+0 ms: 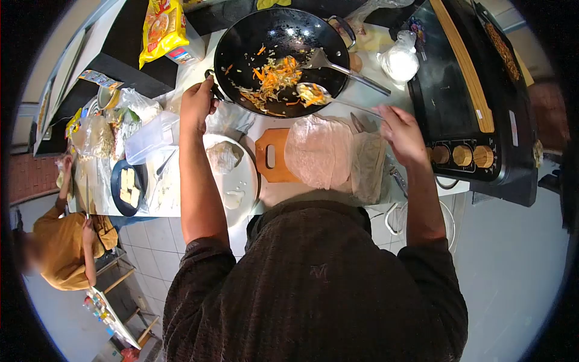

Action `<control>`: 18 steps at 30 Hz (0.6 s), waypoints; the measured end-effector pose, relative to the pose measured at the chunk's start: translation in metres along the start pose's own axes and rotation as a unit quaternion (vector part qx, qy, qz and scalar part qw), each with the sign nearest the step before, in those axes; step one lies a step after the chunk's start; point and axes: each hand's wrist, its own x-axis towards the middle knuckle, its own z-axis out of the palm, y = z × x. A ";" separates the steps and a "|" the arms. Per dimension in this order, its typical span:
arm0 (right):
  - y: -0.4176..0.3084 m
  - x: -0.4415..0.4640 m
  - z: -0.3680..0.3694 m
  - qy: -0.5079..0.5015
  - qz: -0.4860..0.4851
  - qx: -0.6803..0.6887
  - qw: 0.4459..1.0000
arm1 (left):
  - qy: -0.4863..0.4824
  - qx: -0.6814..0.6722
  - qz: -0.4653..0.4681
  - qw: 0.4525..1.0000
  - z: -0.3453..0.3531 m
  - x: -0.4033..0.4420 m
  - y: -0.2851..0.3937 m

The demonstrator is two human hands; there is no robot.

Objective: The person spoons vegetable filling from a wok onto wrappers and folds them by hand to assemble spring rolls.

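Note:
My left hand (198, 107) is closed around the near-left handle of a black wok (241, 45). Inside the wok lies a heap of shredded vegetables (274, 78) with orange strips. My right hand (401, 134) grips a long-handled metal spoon (356, 106), its bowl loaded with the mix at the wok's near edge. A metal spatula (344, 69) rests in the wok, handle over the right rim. Below the wok, a stack of thin round pale wrappers (319, 151) covers part of an orange cutting board (272, 172), beside a folded beige cloth-like sheet (369, 166).
To the right stands a black griddle (449, 90) with wooden knobs. A bag of white powder (400, 59) sits near it. On the left are a white tray (232, 199), a plastic container (148, 136) and a dark plate (126, 208). Another person (69, 241) works at far left.

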 end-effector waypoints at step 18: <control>0.125 -0.119 -0.010 0.108 -0.208 -0.314 0.920 | 0.008 0.009 0.028 1.000 0.002 -0.021 -0.009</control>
